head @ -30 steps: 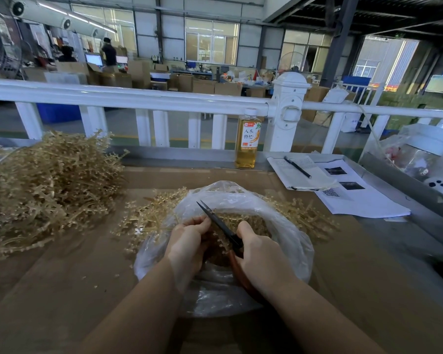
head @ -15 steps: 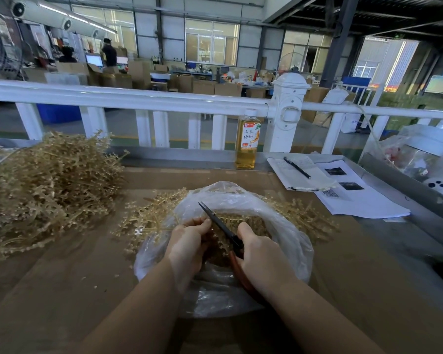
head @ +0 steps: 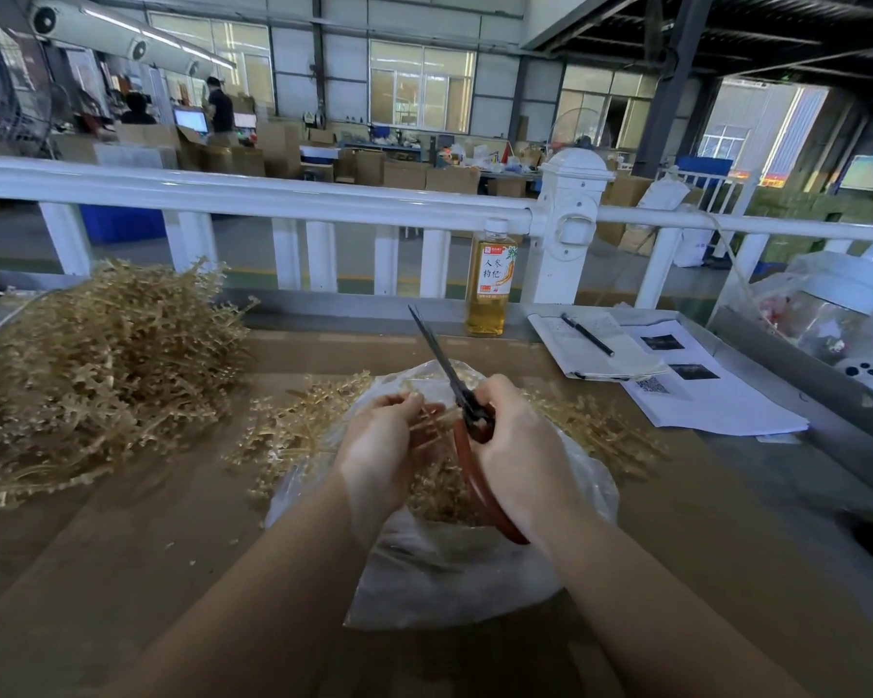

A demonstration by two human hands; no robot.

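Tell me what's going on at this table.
A person is trimming beige plastic sprigs. The right hand grips scissors, blades pointing up and away. The left hand pinches a sprig beside them, over a clear plastic bag holding cut pieces. A big pile of uncut sprigs sits at the left of the table.

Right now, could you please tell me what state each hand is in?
The left hand pinches a golden sprig over the plastic bag.
The right hand grips the red-handled scissors.
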